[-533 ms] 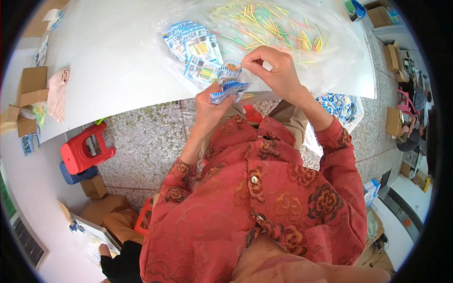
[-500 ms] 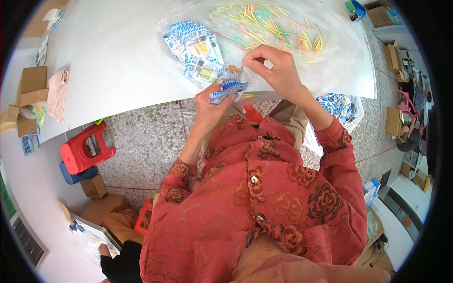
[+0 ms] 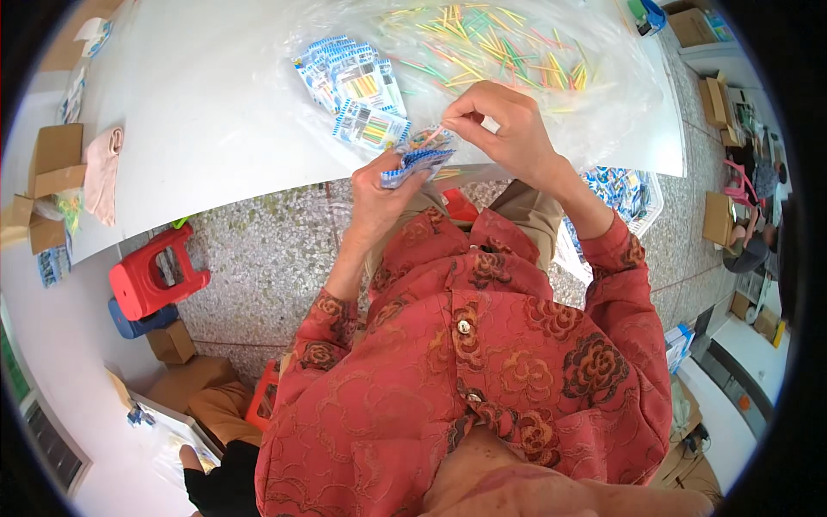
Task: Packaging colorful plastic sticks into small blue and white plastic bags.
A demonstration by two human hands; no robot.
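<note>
My left hand (image 3: 376, 191) is closed around a small blue-and-white packet (image 3: 417, 166) at the table's near edge. The packet's upper end is spread, with some coloured bits showing. My right hand (image 3: 506, 127) pinches a thin pink stick (image 3: 436, 135) between thumb and forefinger, its lower end at the packet's mouth. Beside my left hand, on clear plastic, lies a pile of similar flat packets (image 3: 356, 79) with coloured sticks showing on them. Loose yellow, green and pink sticks (image 3: 495, 47) are scattered over the plastic sheet beyond my right hand.
Below the white table (image 3: 198, 95) at the right stands a white basket (image 3: 652, 207) full of blue-and-white packets. A pink cloth (image 3: 104, 175) and an opened cardboard box (image 3: 59, 159) are at the left. A red stool (image 3: 155, 274) stands on the speckled floor (image 3: 267, 250).
The pink stick between my right fingertips now shows more clearly, reaching down to the packet's mouth. Both hands have stayed almost in place.
</note>
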